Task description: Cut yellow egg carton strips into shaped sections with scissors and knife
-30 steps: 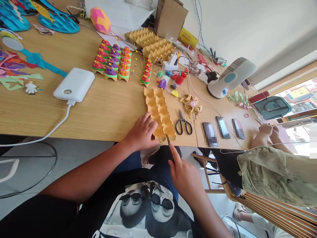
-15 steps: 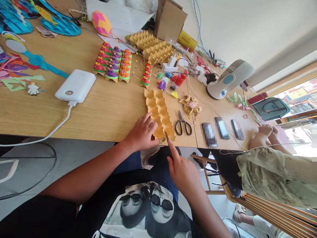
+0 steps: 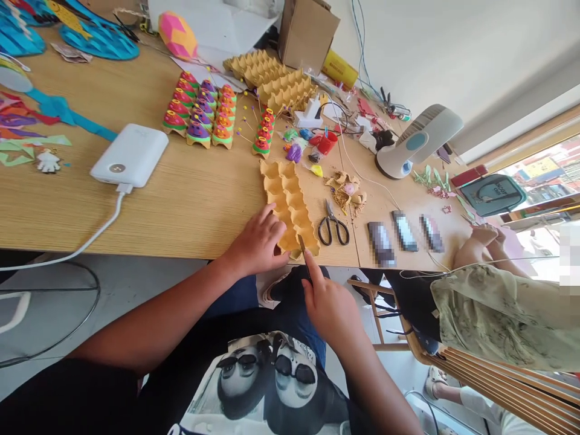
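A yellow egg carton piece (image 3: 290, 194), two rows of cups wide, lies at the table's near edge. My left hand (image 3: 259, 240) grips its left side near the front, fingers curled over the border and thumb at the near edge. In my right hand (image 3: 333, 305) is a thin-bladed knife (image 3: 301, 243), index finger stretched along it. The blade tip rests at the carton's near end, between the cups. Most of the knife's handle is hidden in my palm. Black-handled scissors (image 3: 334, 223) lie just right of the carton.
Painted carton pieces (image 3: 199, 112) and more plain egg cartons (image 3: 281, 81) stand farther back. A white power bank (image 3: 130, 155) with a cable is at left. Right are torn carton scraps (image 3: 348, 188), phones (image 3: 405, 231), a fan (image 3: 419, 142) and another person's hands (image 3: 487, 234).
The view has shifted slightly, so most things appear a little farther left. Both hands keep their hold, and the knife stays at the carton's near end.
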{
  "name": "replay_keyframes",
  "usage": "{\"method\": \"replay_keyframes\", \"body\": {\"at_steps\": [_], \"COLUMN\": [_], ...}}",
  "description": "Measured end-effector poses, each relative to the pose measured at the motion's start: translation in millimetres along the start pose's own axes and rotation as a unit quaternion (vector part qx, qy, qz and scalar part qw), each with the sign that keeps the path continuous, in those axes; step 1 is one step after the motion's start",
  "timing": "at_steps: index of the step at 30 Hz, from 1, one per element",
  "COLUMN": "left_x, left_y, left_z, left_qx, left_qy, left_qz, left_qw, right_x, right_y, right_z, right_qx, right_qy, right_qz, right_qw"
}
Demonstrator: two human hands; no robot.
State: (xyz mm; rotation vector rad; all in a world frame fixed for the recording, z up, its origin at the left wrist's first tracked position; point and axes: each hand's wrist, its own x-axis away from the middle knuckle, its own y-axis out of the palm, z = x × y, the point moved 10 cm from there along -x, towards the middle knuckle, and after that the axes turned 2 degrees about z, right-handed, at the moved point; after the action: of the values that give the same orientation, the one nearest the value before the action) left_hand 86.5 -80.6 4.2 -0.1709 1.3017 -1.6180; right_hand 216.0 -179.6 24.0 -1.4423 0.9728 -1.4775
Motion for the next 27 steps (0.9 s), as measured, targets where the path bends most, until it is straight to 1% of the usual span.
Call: {"method": "replay_keyframes", "body": {"at_steps": [4,8,10,16,18,22,25,27], "left_x": [0,0,0,-1,-1,0,0,0], "left_y": [-1.3,-1.5,-1.0,0.5,0.5,-1.0,-1.5,-1.4], "left_z": [0,1,1,0,0,-1,1,1], "left_qx": [-0.007,-0.009,-0.004,0.002,-0.002,-0.001,-0.006,-0.008], "left_qy": [-0.004,0.001,0.003,0.001,-0.006,-0.017,-0.010,-0.003], "left_qz": [0.003,0.000,-0.003,-0.008,-0.007,-0.001,-0.001,-0.002], "left_qw": [1.000,1.000,1.000,1.000,1.000,1.000,1.000,1.000], "right_x": [13,25,22,0,0,14,26,29], "right_y": [7,12,10,0,0,8,16,19], "right_z": [6,8,6,-1,-1,5,9,10], "right_qx": [0.006,0.005,0.009,-0.002,-0.007,-0.005,-0.013,-0.016], "right_qy": [-0.002,0.000,0.000,-0.009,-0.007,0.001,0.005,0.004], "right_qz": [0.008,0.000,-0.001,0.007,0.011,0.002,-0.008,-0.010], "right_qw": [1.000,1.000,1.000,1.000,1.000,1.000,1.000,1.000]}}
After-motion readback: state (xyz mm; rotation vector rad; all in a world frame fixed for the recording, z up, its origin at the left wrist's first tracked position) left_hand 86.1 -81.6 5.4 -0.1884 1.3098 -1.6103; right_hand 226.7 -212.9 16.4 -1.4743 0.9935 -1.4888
